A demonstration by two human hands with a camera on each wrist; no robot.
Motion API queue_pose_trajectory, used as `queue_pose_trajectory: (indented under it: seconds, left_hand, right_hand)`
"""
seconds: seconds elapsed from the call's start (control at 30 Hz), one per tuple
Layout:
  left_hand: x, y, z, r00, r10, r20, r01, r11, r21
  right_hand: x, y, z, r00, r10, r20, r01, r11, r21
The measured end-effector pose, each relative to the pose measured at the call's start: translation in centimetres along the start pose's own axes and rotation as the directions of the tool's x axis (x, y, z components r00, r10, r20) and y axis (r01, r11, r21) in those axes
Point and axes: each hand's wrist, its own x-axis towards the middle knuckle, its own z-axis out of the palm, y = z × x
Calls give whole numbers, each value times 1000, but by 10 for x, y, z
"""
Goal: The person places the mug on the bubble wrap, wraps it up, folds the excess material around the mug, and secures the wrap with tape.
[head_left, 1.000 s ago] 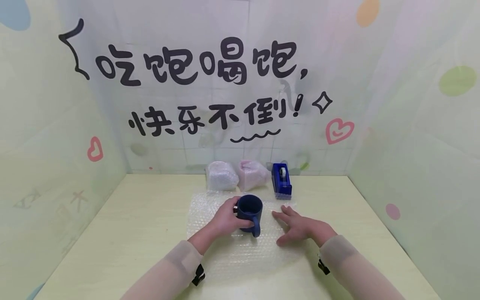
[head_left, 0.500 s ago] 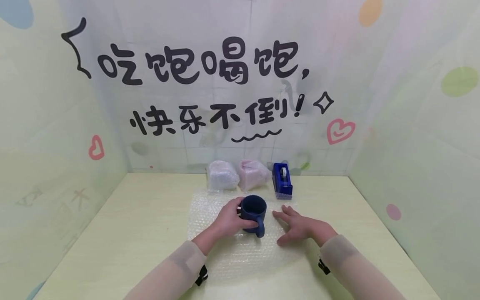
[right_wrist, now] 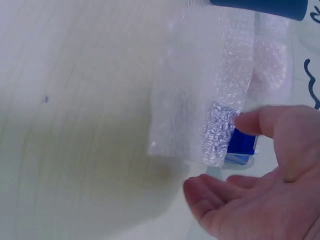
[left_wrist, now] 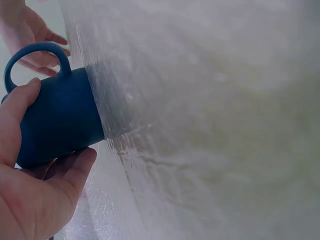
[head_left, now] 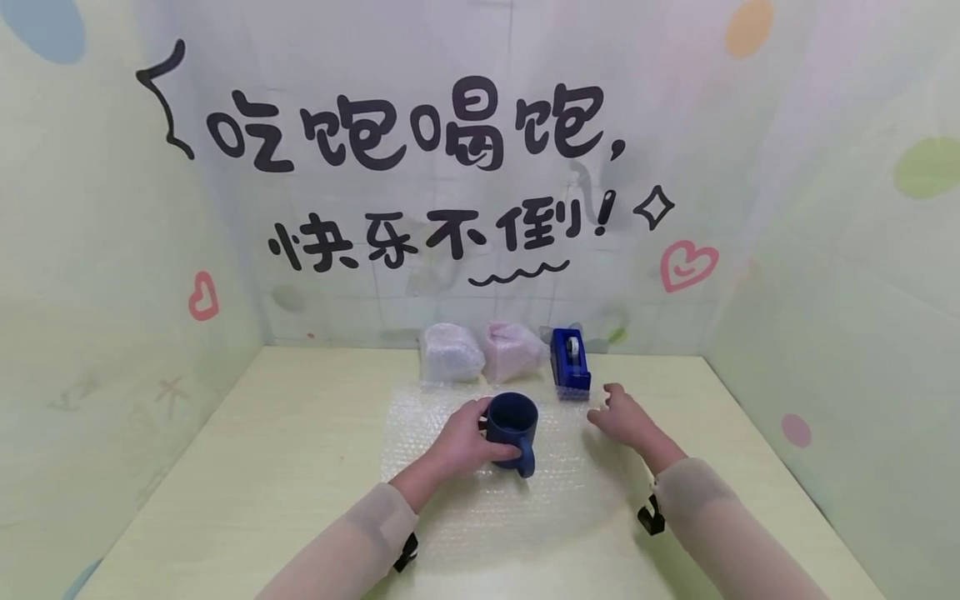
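Observation:
A dark blue mug (head_left: pixel 513 429) stands upright on a sheet of bubble wrap (head_left: pixel 525 521), its handle toward the person. My left hand (head_left: pixel 467 442) grips it from the left, the thumb near the handle; the left wrist view shows thumb and fingers around the mug (left_wrist: pixel 57 117). To the right, my right hand (head_left: pixel 626 418) holds nothing and hovers by the wrap's far right corner, close to a blue tape dispenser (head_left: pixel 572 362). In the right wrist view its thumb and fingers are spread apart beside the edge of the bubble wrap (right_wrist: pixel 185 100).
Two bundles stand behind the wrap near the back wall: a white one (head_left: pixel 452 354) and a pinkish one (head_left: pixel 513 352), both covered in bubble wrap. The wrap's far edge overlaps the dispenser's front. Printed curtains (head_left: pixel 825 292) enclose the pale table (head_left: pixel 247 475).
My right hand has moved from the wrap's right part toward the back right, beside the tape dispenser. The mug, in my left hand's grip, has shifted slightly right. The head view has turned a little.

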Motion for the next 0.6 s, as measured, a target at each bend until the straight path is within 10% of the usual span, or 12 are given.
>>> queue_pose_trajectory:
  seconds: [0.17,0.37,0.6]
  left_hand:
    - [-1,1,-3,1000,7,9,-7,1000,2]
    - [-1,2,-4,1000,-1,10,1,1000,12]
    - [-3,1,-4,1000,-5,8,5,1000,12]
  right_hand:
    - [2,2,8,992,126,-20,-122,984,132]
    - [-1,-7,10,990,31,-135,-23,998,65]
    - [2,-12,13,994,84,-69,-89,994,-71]
